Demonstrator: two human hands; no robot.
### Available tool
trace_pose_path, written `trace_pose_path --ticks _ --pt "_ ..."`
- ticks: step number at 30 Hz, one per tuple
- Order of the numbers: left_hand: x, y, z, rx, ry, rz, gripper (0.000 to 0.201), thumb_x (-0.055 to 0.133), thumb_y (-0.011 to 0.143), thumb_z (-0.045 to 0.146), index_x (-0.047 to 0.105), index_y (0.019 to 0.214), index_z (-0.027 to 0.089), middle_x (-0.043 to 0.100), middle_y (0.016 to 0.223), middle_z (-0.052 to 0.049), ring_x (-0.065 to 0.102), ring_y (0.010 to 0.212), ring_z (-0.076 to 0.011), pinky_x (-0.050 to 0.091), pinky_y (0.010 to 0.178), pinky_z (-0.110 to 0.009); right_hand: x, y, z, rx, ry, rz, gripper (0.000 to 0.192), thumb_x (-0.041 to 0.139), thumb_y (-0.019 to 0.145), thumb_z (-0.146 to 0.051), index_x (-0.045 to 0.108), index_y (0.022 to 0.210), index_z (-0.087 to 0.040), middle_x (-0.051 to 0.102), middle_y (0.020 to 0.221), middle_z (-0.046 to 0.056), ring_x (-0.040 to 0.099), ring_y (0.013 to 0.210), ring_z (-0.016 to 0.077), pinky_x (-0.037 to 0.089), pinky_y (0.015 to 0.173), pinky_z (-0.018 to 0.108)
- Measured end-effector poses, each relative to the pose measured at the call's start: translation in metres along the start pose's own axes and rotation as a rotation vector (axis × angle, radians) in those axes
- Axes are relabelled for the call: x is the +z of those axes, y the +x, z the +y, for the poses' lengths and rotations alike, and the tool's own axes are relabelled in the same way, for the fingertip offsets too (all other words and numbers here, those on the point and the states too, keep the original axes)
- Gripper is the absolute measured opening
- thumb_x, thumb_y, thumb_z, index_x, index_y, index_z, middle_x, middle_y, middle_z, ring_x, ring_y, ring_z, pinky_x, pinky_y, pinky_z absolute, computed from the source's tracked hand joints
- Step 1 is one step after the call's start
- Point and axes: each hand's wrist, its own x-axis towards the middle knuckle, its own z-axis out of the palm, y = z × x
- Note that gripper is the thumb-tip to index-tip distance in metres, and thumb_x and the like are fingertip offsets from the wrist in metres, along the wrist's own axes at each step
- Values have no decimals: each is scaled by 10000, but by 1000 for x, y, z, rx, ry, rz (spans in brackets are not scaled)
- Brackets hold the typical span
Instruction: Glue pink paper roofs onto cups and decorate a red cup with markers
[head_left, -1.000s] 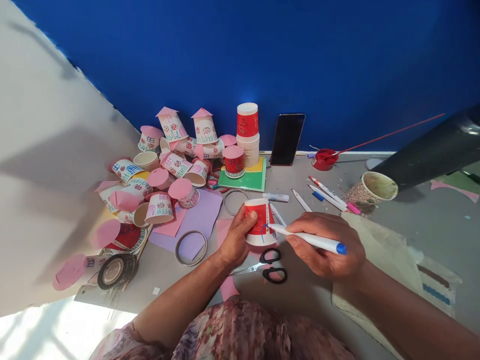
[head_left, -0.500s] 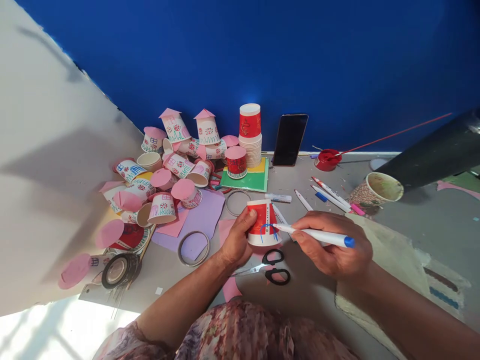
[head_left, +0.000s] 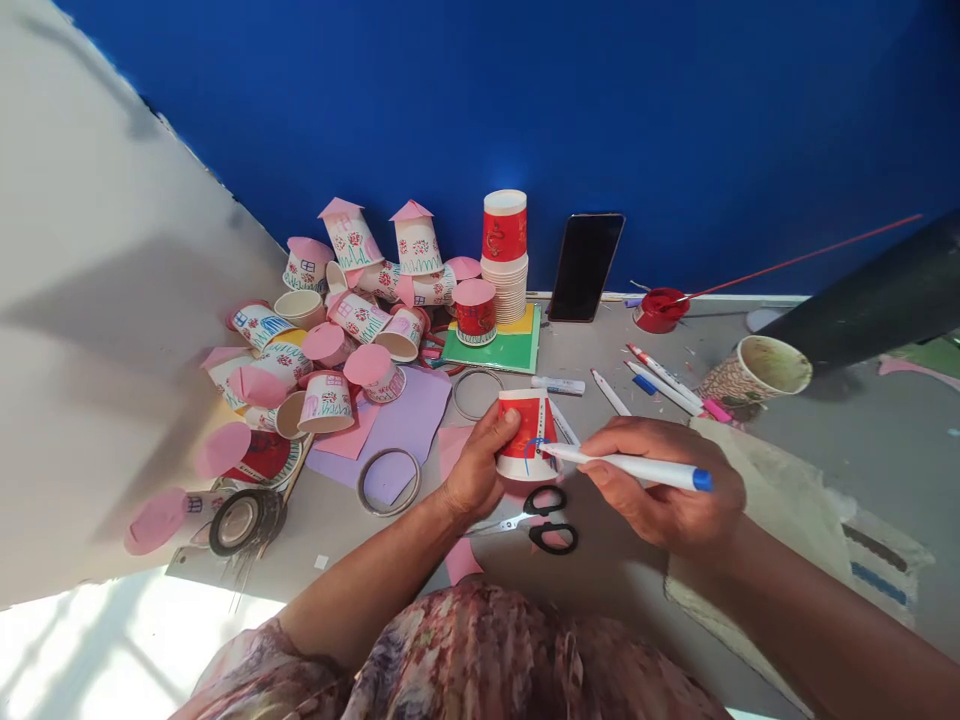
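Cup (head_left: 527, 434), red and upturned, sits pinched in left hand (head_left: 475, 470) fingers just above grey table (head_left: 615, 580); right hand (head_left: 664, 480) fingers pinch marker (head_left: 626, 466), tip on cup; scissors (head_left: 541, 520) below; brown cup (head_left: 754, 372) looks empty; blue wall (head_left: 525, 100) behind.

We see a big pile of decorated cups (head_left: 337, 330) with pink paper lids on the left. A stack of cups (head_left: 505, 255) stands by the blue wall, next to a leaning phone (head_left: 585, 266). Black scissors (head_left: 544, 520) lie near us (blades closed). A tape roll (head_left: 244, 520) lies at the left.
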Motion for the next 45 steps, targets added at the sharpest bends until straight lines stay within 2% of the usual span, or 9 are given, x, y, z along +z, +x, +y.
trace_pose_path --ticks 5,13,21,29,35,38,42,45 --pt "2 -2 0 33 59 -38 518 936 709 536 726 1025 183 752 856 -9 685 706 -160 541 701 -279 2 1 0 -46 21 -44 105 647 949 -138 696 973 -228 789 770 26 739 609 171 598 588 287" --pt "3 -4 1 46 97 -39 486 900 748 556 699 1011 200 712 799 3 635 662 -158 500 658 -279 3 0 3 -105 11 -66 127 637 957 -131 684 1024 -228 789 779 30 755 638 179 622 618 297" --pt "5 -6 2 47 113 9 444 886 752 551 729 996 215 750 843 -22 683 707 -199 519 701 -316 3 0 2 -120 77 -153 90 640 945 -165 664 980 -244 729 664 -30 690 536 158 547 550 278" --pt "5 -6 1 37 104 1 479 888 755 549 702 1017 193 733 835 -2 661 685 -159 521 702 -290 4 0 3 -127 53 -99 125 632 950 -137 672 1020 -232 767 726 -1 738 612 173 585 595 290" --pt "4 -5 1 53 126 11 493 880 763 563 677 1000 182 710 809 3 650 669 -155 521 677 -283 5 -1 4 -126 113 -139 94 617 954 -148 645 972 -235 716 670 -24 655 538 143 506 528 273" --pt "4 -5 1 52 126 21 510 888 749 569 676 999 179 710 809 1 650 668 -156 518 671 -282 4 -1 3 -107 113 -153 110 619 948 -139 640 968 -245 710 664 -26 658 536 149 499 520 276" --pt "4 -4 0 43 108 10 520 897 746 565 680 1013 175 710 814 5 649 676 -145 517 688 -273 3 -1 3 -107 88 -146 156 625 939 -127 660 1010 -261 742 694 -10 705 553 180 554 542 303" --pt "3 -4 0 37 104 -14 527 898 748 566 689 1025 169 716 811 0 651 670 -148 509 671 -272 2 -1 3 -67 24 -85 176 638 935 -121 683 1016 -270 783 764 8 746 610 195 602 601 312"
